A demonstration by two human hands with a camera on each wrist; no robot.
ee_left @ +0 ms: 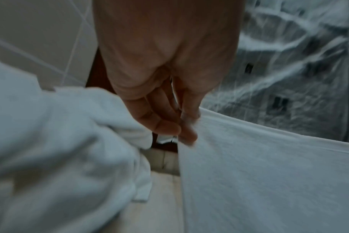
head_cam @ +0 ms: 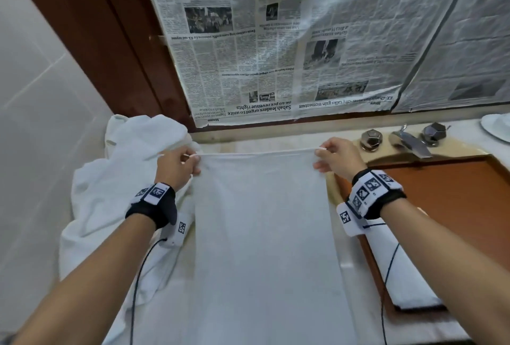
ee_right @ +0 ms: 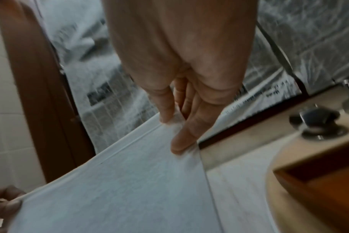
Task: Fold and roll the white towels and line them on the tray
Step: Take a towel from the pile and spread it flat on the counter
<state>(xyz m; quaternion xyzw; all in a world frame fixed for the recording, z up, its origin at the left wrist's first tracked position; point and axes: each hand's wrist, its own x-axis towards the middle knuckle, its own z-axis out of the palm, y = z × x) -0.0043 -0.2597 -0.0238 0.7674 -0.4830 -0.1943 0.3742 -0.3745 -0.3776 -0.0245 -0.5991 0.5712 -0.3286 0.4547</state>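
A white towel (head_cam: 262,220) hangs stretched between both hands above the countertop, its far edge taut and its length running down toward me. My left hand (head_cam: 190,164) pinches the towel's far left corner (ee_left: 191,126) between thumb and fingers. My right hand (head_cam: 323,158) pinches the far right corner (ee_right: 175,124) the same way. A wooden tray (head_cam: 447,201) sits to the right, and one white rolled towel (head_cam: 400,270) lies along its near left side, partly hidden by my right forearm.
A heap of loose white towels (head_cam: 118,187) lies at the left against the tiled wall. Chrome tap handles and a spout (head_cam: 408,140) stand at the back right. Newspaper (head_cam: 303,41) covers the wall behind. A white dish rim (head_cam: 496,126) shows at far right.
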